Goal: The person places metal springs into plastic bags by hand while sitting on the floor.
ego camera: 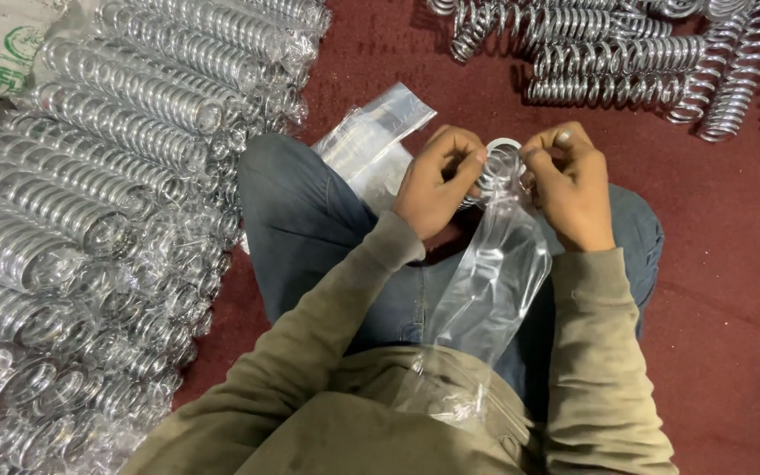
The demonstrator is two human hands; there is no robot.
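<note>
Head view looks down on one seated person in blue jeans (310, 220) and olive sleeves, on a dark red floor (714, 334). Both hands meet over the lap: the left hand (437, 180) and the right hand (573, 189) each pinch the mouth of one clear plastic bag (494, 273), fingers closed on its rim. One chrome coil spring (499, 163) sits in that mouth, its round end showing between the thumbs. A small stack of empty bags (376, 136) lies beside the left knee. Bagged springs (90, 193), too many to count, pile along the floor's left edge; bare springs (626, 53), roughly a dozen, lie along its far edge.
</note>
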